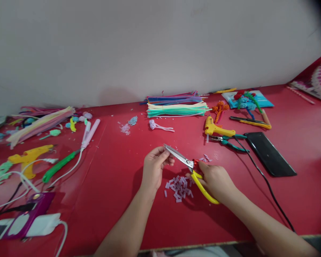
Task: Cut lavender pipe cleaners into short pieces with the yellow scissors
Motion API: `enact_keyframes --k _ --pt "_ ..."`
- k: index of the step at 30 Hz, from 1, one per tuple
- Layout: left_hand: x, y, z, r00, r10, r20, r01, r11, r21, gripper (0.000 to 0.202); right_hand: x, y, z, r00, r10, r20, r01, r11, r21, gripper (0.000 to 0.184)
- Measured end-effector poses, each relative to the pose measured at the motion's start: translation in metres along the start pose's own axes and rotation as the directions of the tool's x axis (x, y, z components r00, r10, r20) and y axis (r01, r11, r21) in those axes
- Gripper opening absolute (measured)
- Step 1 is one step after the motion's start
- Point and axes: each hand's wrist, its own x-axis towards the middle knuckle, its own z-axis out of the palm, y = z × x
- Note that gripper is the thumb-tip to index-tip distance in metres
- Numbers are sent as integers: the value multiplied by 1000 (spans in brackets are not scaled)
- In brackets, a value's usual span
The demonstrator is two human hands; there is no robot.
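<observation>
My right hand [216, 180] grips a pair of scissors [183, 159] with yellow and red handles, its blades pointing up and left. At the blade tips, my left hand [156, 162] is closed in a pinch; whatever sits between its fingers is too small to make out. Below the scissors lies a loose pile of short pale purple cut pieces [179, 187]. A few more pale purple pieces [206, 157] are scattered beyond my right hand. Farther back rests a small pale purple pipe-cleaner flower [153, 124] with thin stems.
Bundled pipe cleaners [176, 109] lie by the wall. On the right are a yellow glue gun [219, 129], pliers [230, 142] and a black phone [270, 154]. The left side holds another glue gun [30, 157], a green-handled tool [59, 167] and a purple power strip [29, 216] with cords.
</observation>
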Motion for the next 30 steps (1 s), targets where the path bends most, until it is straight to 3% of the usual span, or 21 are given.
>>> enact_keyframes --k 6,10,14,18,23,27,30 --pt "-1 0 0 999 -2 32 2 1000 14 12 2 0 -4 994 100 -36 -99 995 14 39" --pt "-1 -1 2 996 -24 82 14 992 125 15 6 2 -12 970 215 -114 -210 976 51 38" --pt "-5 -7 6 981 -42 188 -28 935 355 13 9 1 -16 972 215 -97 -179 940 290 27" --pt "-14 -16 15 956 -77 283 -81 858 508 11 8 -5 -15 989 146 -29 -104 819 564 19" --pt "-20 -21 20 941 -94 325 -116 812 572 12 8 -6 -10 987 161 -26 -101 731 675 15" --pt "-11 -14 11 962 -23 272 -155 774 614 12 12 14 -10 962 273 -28 -180 706 685 21" --pt "0 -6 0 970 126 208 -233 725 648 14 15 36 -13 945 327 32 -286 771 570 24"
